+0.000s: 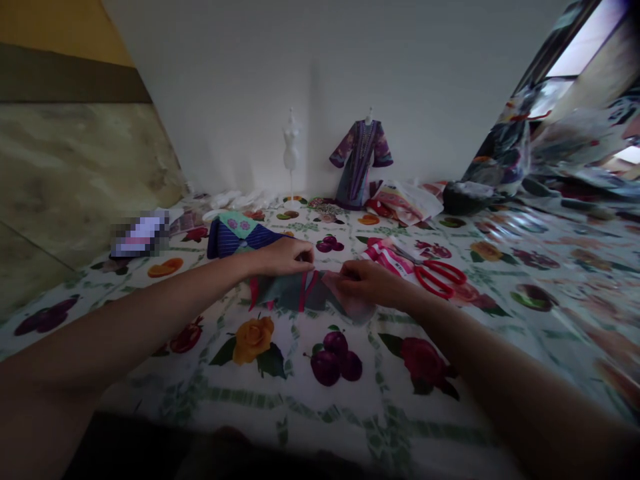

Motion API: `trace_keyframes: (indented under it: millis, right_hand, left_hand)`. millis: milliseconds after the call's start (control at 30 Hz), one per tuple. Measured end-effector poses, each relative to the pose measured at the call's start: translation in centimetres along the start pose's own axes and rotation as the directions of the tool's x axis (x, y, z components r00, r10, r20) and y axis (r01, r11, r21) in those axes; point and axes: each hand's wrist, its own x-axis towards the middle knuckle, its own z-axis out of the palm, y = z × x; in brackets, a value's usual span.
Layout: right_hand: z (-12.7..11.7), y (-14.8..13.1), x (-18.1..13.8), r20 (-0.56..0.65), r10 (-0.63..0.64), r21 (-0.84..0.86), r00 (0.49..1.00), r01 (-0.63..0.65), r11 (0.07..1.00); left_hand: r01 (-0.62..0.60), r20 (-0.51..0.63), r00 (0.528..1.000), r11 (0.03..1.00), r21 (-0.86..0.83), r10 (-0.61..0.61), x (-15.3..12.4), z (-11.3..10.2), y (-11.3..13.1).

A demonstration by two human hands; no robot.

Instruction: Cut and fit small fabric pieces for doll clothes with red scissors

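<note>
A small grey-green cloth piece with pink trim (293, 293) lies on the flowered tablecloth (320, 393) in the middle. My left hand (283, 257) rests on its upper edge, fingers curled and pressed down on the cloth. My right hand (367, 283) pinches the cloth's right end with closed fingers. Red-handled scissors (440, 277) lie just right of my right hand, beside a pink striped cloth (383, 257). A folded blue striped and green fabric (235, 235) sits behind my left hand.
At the back wall stand a bare white miniature dress form (291, 150) and a second one wearing a purple robe (361, 160). Plastic bags with fabric (405, 200) lie near it. More bags and cloth (505, 160) pile up at the right.
</note>
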Motion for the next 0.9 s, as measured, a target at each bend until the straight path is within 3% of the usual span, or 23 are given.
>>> trace_keyframes:
  millis: [133, 333, 433, 567, 900]
  right_hand:
    - [0.0, -0.3, -0.2, -0.039, 0.0, -0.072, 0.999, -0.003, 0.997]
    - [0.2, -0.7, -0.4, -0.12, 0.003, -0.102, 0.993, -0.016, 0.995]
    - [0.2, -0.9, -0.5, -0.181, -0.048, -0.152, 0.982, 0.02, 0.988]
    - [0.1, -1.1, -0.8, -0.146, -0.056, -0.211, 0.988, 0.024, 0.977]
    - [0.7, -0.4, -0.5, -0.135, -0.112, -0.218, 0.984, 0.081, 0.973]
  left_hand:
    - [0.006, -0.093, 0.996, 1.0, 0.019, -0.004, -0.4, -0.1, 0.6]
    - [0.008, 0.094, 0.996, 1.0, -0.022, -0.005, -1.4, 0.3, 1.8]
    - [0.016, 0.133, 0.991, 1.0, -0.022, -0.013, -1.6, 0.6, 2.1]
    - [0.034, 0.166, 0.985, 0.999, 0.005, -0.034, -1.8, 0.6, 2.3]
    - [0.08, 0.039, 0.996, 0.996, -0.033, -0.079, -0.1, 1.8, 2.9]
